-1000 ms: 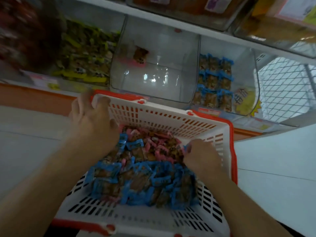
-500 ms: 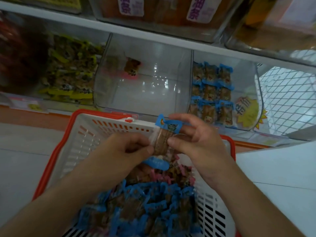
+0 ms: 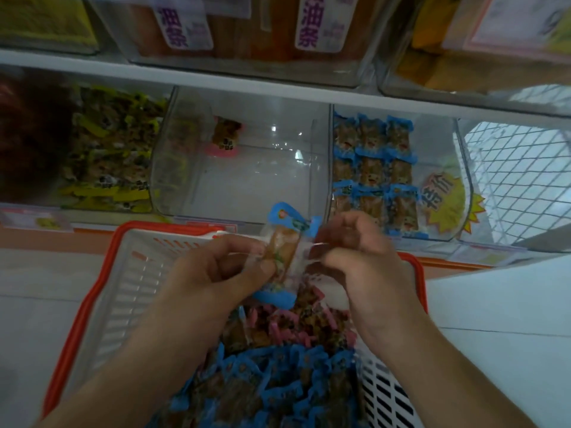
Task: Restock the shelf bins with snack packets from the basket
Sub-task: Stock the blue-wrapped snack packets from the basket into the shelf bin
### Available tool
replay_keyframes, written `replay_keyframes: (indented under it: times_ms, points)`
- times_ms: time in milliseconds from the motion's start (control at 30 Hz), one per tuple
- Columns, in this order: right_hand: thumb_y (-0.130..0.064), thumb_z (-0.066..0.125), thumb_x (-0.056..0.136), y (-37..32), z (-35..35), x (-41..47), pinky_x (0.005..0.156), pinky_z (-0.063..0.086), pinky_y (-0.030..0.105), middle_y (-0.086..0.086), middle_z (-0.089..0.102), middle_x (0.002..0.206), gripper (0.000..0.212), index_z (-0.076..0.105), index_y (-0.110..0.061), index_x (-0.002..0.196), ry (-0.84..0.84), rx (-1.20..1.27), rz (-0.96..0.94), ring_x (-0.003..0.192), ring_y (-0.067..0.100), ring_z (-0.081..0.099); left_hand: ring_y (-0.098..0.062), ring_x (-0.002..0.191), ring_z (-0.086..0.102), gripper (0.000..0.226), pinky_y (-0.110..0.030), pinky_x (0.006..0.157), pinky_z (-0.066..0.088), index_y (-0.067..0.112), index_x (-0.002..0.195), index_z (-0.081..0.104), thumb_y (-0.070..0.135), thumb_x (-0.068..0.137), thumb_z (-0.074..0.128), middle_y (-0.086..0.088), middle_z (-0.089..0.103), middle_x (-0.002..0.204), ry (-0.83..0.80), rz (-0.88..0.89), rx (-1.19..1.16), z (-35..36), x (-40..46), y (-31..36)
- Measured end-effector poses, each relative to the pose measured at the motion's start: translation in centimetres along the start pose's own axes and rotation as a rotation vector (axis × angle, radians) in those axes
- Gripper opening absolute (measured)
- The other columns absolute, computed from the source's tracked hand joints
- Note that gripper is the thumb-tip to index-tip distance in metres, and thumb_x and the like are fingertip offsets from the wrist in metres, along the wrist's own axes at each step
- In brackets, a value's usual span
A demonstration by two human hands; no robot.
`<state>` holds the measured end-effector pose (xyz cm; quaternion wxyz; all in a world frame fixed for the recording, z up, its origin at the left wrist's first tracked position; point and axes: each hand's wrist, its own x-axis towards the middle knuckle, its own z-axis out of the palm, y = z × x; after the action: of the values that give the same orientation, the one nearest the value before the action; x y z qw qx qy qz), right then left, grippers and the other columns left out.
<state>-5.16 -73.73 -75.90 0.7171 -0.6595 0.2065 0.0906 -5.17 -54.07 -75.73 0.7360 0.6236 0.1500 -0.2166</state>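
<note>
Blue-ended snack packet [image 3: 282, 251]: pinched between left hand [image 3: 216, 273] and right hand [image 3: 355, 257], fingers clamped on its sides, above basket [image 3: 102, 285]. Best squared upright, then placed in blue-packet bin [image 3: 463, 180] beyond basket, aligned with rows.

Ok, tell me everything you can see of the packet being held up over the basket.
The packet is a clear plastic wrapper with blue crimped ends around a brown snack stick. It stands roughly upright, leaning slightly right, above the basket. The left hand and right hand pinch its sides. It looks sealed.
</note>
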Motion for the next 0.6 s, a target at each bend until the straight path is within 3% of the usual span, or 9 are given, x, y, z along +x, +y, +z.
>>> replay_keyframes:
  times_ms: [100,167,267,333,367,467,533,600]
  points:
    - [-0.007,0.070,0.087,-0.5,0.5,-1.4,0.092,0.060,0.053,0.014,0.070,0.103,0.027,0.051,-0.023,0.097,-0.129,-0.154,-0.083,0.097,0.035,0.069,-0.028,0.090,0.077,0.011,-0.032,0.073,0.060,0.007,0.099,0.073,0.005,0.088,0.071,-0.012,0.080,0.092,0.070,0.069,0.091,0.3,0.1,0.1]
    - [-0.014,0.076,0.093,-0.4,1.2,-2.2,0.090,0.060,0.048,0.000,0.069,0.103,0.032,0.052,-0.032,0.103,-0.206,-0.373,-0.173,0.097,0.021,0.070,-0.025,0.090,0.078,0.014,-0.030,0.076,0.062,0.010,0.100,0.074,0.001,0.091,0.068,-0.009,0.080,0.092,0.055,0.100,0.145,0.6,-0.1,0.1]
    - [-0.011,0.081,0.091,-0.2,1.3,-1.9,0.090,0.060,0.039,-0.013,0.070,0.106,0.034,0.059,-0.034,0.104,-0.071,-0.477,-0.286,0.102,0.008,0.070,-0.008,0.102,0.073,0.027,-0.026,0.085,0.060,0.030,0.113,0.075,0.010,0.096,0.067,0.011,0.078,0.108,0.003,0.201,0.367,0.7,-0.2,-0.4]
    - [-0.014,0.082,0.090,-0.9,0.0,-1.1,0.094,0.060,0.038,-0.017,0.074,0.111,0.038,0.061,-0.040,0.108,0.029,-0.429,-0.238,0.105,0.004,0.071,0.008,0.119,0.058,0.042,-0.015,0.092,0.050,0.046,0.128,0.064,0.021,0.095,0.068,0.030,0.061,0.131,0.035,0.366,0.715,-0.3,0.1,-0.6]
    - [-0.014,0.083,0.090,-1.4,-0.9,-0.6,0.094,0.060,0.040,-0.017,0.075,0.112,0.043,0.061,-0.043,0.112,0.086,-0.395,-0.218,0.104,0.004,0.072,0.008,0.129,0.049,0.053,-0.014,0.098,0.045,0.048,0.137,0.056,0.020,0.093,0.070,0.031,0.051,0.143,0.059,0.457,0.907,-1.0,0.5,-0.6]
    - [-0.014,0.084,0.090,-2.6,-3.5,0.9,0.089,0.063,0.043,-0.010,0.077,0.106,0.056,0.055,-0.047,0.124,0.277,-0.393,-0.236,0.094,0.006,0.075,-0.018,0.152,0.028,0.083,-0.047,0.119,0.034,0.035,0.157,0.036,0.012,0.088,0.074,0.011,0.025,0.167,0.098,0.444,1.253,-3.3,2.0,-1.2]
    - [-0.016,0.086,0.088,-2.8,-4.4,3.0,0.088,0.063,0.045,-0.011,0.073,0.107,0.062,0.051,-0.047,0.129,0.346,-0.464,-0.240,0.095,0.007,0.074,-0.018,0.156,0.015,0.089,-0.051,0.124,0.022,0.037,0.162,0.024,0.017,0.089,0.072,0.011,0.016,0.170,0.115,0.358,1.317,-4.1,2.5,-1.3]
    - [-0.018,0.088,0.086,-2.8,-4.7,5.9,0.092,0.061,0.045,-0.018,0.065,0.114,0.067,0.049,-0.045,0.134,0.349,-0.571,-0.236,0.103,0.010,0.071,-0.014,0.158,0.006,0.088,-0.045,0.126,0.013,0.039,0.163,0.016,0.022,0.093,0.066,0.012,0.011,0.171,0.093,0.340,1.329,-4.2,2.5,-1.4]
